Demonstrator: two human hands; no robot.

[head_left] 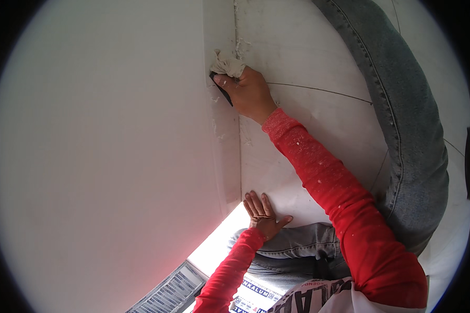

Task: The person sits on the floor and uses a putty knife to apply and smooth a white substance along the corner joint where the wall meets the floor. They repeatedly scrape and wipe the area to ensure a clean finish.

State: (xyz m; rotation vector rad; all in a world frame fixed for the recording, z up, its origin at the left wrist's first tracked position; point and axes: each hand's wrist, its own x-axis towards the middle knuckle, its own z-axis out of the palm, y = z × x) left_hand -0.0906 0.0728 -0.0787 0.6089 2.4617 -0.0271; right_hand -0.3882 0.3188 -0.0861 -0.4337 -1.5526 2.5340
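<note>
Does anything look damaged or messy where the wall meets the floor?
Yes. Rough white lumps and flakes line the corner seam beside the right hand, which holds a pale rag and a dark tool. The left hand lies flat.

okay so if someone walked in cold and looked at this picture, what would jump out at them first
Probably the bright red sleeve slanting up through the middle, ending in the right hand pressing a crumpled pale rag and a dark tool into the seam where the white wall meets the white tiled floor. Lower down, the left hand lies flat on the tile, and a bent leg in blue jeans curves along the right.
</note>
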